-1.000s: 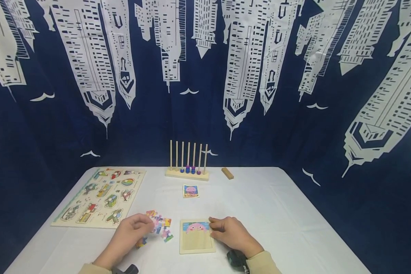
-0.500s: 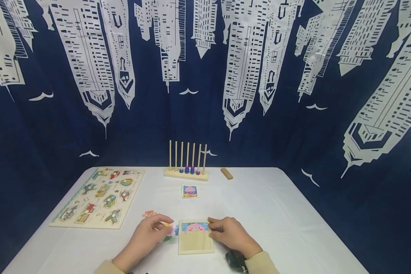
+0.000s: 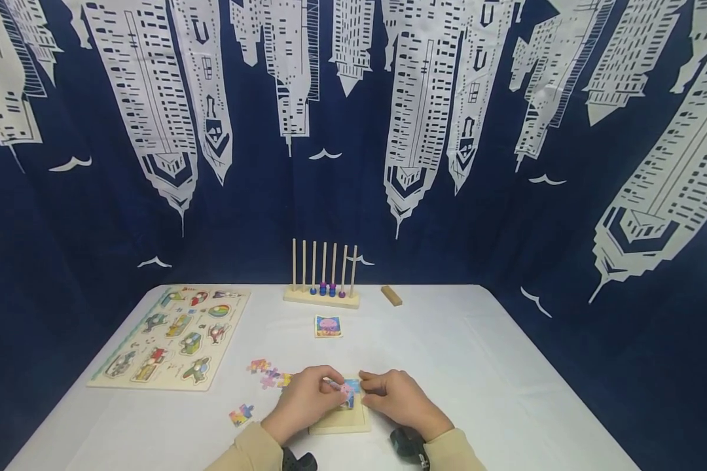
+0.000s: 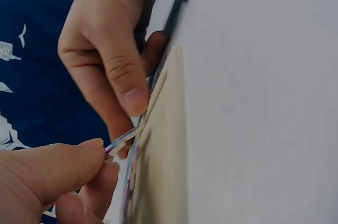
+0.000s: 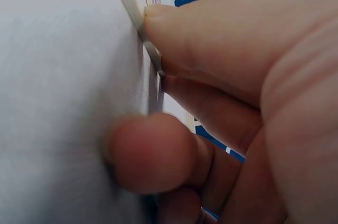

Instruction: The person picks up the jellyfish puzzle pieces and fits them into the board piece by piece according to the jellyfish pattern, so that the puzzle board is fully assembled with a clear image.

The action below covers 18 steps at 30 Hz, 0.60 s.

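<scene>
Between thumb and fingers, my left hand (image 3: 308,400) pinches a jigsaw piece (image 3: 347,395) with pink and blue print. It is held tilted over a small square wooden puzzle tray (image 3: 337,430); in the left wrist view the far end of the piece (image 4: 122,139) comes right up to the tray. My right hand (image 3: 405,400) grips the tray's right edge, its thumb (image 5: 169,26) against the rim in the right wrist view. Assembled pieces line the top of the tray, partly hidden by my left hand. Loose jigsaw pieces (image 3: 269,381) lie left of it, and others (image 3: 241,415) nearer me.
A large peg puzzle board (image 3: 173,343) lies at the left. Toward the back stand a wooden bead rack (image 3: 322,299) with upright rods and a small wooden block (image 3: 391,296). A picture card (image 3: 328,326) with a pink figure lies beyond the tray.
My left hand has moved right from the loose pieces to above the tray, bringing a jigsaw piece along. The right hand has stayed at the tray's edge.
</scene>
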Available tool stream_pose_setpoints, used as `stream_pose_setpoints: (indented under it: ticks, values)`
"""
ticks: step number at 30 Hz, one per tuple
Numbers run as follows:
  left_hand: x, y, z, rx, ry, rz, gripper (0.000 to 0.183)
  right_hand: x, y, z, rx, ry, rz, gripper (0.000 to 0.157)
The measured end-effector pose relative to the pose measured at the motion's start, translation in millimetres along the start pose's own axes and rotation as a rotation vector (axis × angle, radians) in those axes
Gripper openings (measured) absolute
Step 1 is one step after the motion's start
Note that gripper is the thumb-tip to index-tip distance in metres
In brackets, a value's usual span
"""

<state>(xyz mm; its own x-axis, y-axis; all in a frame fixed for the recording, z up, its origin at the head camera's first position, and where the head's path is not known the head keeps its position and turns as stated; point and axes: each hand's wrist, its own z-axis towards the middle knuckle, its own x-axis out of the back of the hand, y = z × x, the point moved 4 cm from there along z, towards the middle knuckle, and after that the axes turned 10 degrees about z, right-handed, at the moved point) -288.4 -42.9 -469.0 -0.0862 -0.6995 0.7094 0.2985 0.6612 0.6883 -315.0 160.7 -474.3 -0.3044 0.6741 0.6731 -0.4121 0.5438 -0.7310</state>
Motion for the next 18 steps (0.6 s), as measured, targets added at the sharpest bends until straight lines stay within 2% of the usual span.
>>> stream_pose_setpoints:
  ticks: [3, 8, 14, 18]
  values:
    - [-8.3, 2.9, 5.0, -0.015, 0.025, 0.044, 0.013, 3.0, 0, 0, -0.009, 0.003, 0.004, 0.031]
    - [-16.3, -0.9, 3.2, -0.055, 0.084, 0.159, 0.015, 1.0, -2, 0, -0.022, 0.000, 0.020, 0.031]
    - [-19.8, 1.0, -1.1, -0.119, 0.140, 0.285, 0.018, 0.7, 0, -1, -0.029, 0.003, 0.007, 0.031]
    - [-20.2, 1.7, -2.9, -0.141, 0.157, 0.311, 0.017, 1.2, 0, -1, -0.023, 0.007, 0.004, 0.031]
